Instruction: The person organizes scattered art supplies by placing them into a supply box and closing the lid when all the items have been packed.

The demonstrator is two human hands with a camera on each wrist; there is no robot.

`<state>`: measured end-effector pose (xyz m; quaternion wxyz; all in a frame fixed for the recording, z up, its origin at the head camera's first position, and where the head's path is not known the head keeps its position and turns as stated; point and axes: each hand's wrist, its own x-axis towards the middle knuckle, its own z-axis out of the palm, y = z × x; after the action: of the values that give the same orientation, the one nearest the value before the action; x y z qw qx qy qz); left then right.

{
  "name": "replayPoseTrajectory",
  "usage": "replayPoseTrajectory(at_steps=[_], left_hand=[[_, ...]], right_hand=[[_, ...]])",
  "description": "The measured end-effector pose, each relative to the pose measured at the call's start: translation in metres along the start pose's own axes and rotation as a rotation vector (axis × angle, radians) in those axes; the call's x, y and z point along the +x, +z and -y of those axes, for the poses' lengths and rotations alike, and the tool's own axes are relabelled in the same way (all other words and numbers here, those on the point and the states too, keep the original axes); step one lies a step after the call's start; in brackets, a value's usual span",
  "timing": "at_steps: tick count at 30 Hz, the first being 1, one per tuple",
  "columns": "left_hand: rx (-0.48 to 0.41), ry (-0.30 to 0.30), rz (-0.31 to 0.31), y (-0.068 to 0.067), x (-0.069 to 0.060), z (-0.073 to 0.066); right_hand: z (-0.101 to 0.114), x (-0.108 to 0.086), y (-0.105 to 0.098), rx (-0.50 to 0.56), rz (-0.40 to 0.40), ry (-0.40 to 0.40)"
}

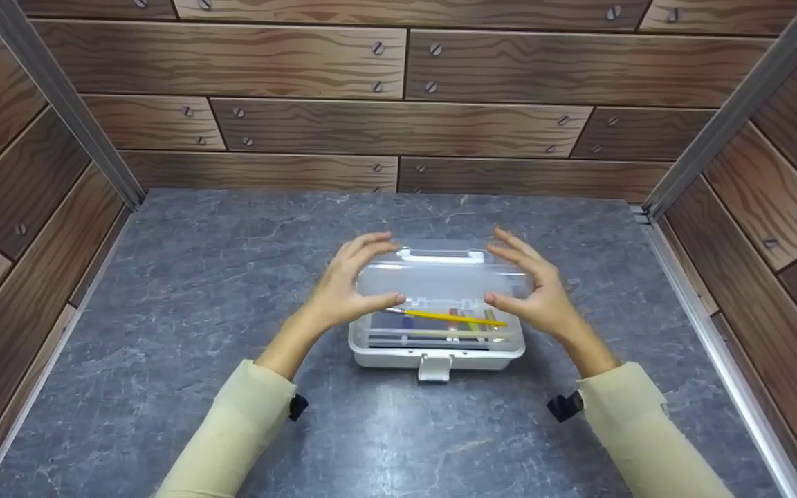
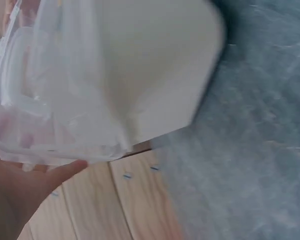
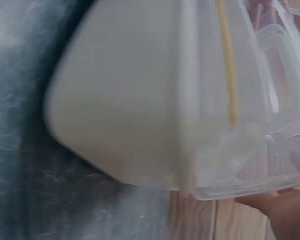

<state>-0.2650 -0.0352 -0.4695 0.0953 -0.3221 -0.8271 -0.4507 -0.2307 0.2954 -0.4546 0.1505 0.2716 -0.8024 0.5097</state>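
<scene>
A white plastic storage box (image 1: pixel 385 358) sits on the table, its clear lid (image 1: pixel 440 282) raised at the back. My left hand (image 1: pixel 346 287) holds the lid's left end, thumb in front and fingers behind. At the opposite end my right hand (image 1: pixel 542 290) grips the lid in the same way. A yellow paintbrush (image 1: pixel 457 319) lies across the clear upper tray, and several small coloured items show beneath it, too indistinct to name. The lid carries a white handle (image 1: pixel 441 257). In both wrist views the box's side fills much of the picture, and the fingers are partly hidden behind clear plastic.
A white latch (image 1: pixel 434 368) hangs at the box's front. The grey marbled tabletop (image 1: pixel 218 277) is bounded by wood-patterned walls (image 1: pixel 301 124) at the back and sides, with metal rails (image 1: pixel 724 387) along the edges.
</scene>
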Motion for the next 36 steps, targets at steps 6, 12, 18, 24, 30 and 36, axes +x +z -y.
replayPoseTrajectory(at_steps=[6, 12, 18, 24, 30, 36], left_hand=[[0.078, 0.142, -0.034, 0.009, -0.003, 0.013], [0.133, 0.178, -0.028, 0.014, -0.005, 0.019], [0.179, 0.202, -0.023, 0.016, -0.005, 0.021], [0.246, 0.250, 0.000, 0.020, -0.010, 0.024], [0.333, 0.323, 0.036, 0.023, -0.014, 0.025], [0.377, 0.374, 0.016, 0.026, -0.016, 0.027]], right_hand=[[-0.020, -0.006, 0.006, -0.125, -0.033, -0.114], [-0.016, -0.011, 0.014, -0.223, -0.081, -0.153], [-0.048, -0.017, 0.017, -0.276, -0.105, -0.218], [-0.059, -0.027, 0.019, -0.320, -0.101, -0.303], [-0.062, -0.033, 0.022, -0.354, -0.107, -0.343], [-0.062, -0.037, 0.024, -0.359, -0.105, -0.330]])
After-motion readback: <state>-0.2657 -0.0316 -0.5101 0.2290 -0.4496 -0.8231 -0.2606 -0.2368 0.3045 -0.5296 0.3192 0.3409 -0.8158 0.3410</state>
